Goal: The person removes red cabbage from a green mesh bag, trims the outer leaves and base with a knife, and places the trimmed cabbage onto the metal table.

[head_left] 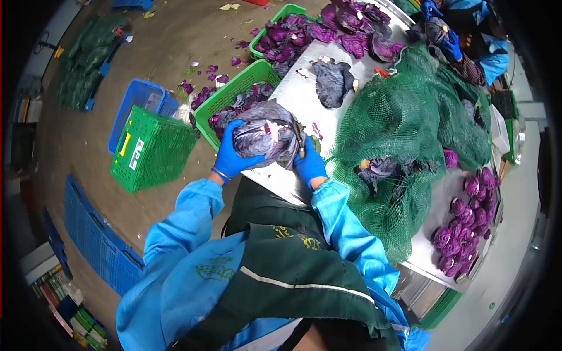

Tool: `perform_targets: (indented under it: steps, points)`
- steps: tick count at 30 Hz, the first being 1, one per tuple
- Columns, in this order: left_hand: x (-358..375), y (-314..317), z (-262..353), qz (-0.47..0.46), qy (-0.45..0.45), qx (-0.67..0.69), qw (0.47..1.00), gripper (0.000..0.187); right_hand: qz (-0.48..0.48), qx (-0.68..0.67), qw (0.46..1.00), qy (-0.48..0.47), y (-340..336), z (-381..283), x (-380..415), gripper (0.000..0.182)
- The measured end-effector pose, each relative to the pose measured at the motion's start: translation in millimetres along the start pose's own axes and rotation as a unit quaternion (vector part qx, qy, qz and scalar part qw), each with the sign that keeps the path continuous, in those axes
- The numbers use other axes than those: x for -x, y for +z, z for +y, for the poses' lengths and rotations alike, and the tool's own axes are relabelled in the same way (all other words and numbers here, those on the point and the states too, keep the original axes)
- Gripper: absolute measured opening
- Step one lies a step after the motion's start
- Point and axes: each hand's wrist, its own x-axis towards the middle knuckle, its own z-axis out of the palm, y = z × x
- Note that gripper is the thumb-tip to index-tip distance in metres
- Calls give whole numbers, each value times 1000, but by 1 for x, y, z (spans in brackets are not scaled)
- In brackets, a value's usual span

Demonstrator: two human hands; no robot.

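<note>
Between my two blue-gloved hands is a red cabbage with dull, greyish-purple outer leaves. My left hand is wrapped round its left side. On the opposite side my right hand grips the cabbage near some loose, curling leaves; part of its fingers is hidden. The cabbage is held above the edge of the metal table, beside a green crate of purple leaf scraps. A loose dark leaf lies on the table beyond. To the right a green mesh sack holds more cabbages.
Peeled purple cabbages are piled at the table's right end. A tilted green crate and a blue crate stand on the floor at left. A co-worker's gloved hands hold a cabbage at top right. Leaf scraps heap the far end.
</note>
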Motion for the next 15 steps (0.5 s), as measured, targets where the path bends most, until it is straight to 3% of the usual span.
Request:
perform_targets:
  steps: [4,9,11,13,15]
  points:
    - [13,-11,1,32,-57,59,996,100,-16,-36,999,-4,1,9,-4,59]
    - [3,14,4,140,-137,128,972,102,-31,43,999,4,-17,-15,-24,57]
    - [4,15,-1,134,-115,104,979,103,9,108,992,-72,-24,-33,-43,56]
    - [7,10,-4,131,-107,122,978,101,-18,161,984,-70,-29,-63,-63,55]
    - [10,3,-5,89,-82,134,984,97,58,169,971,-161,-25,-82,-87,59]
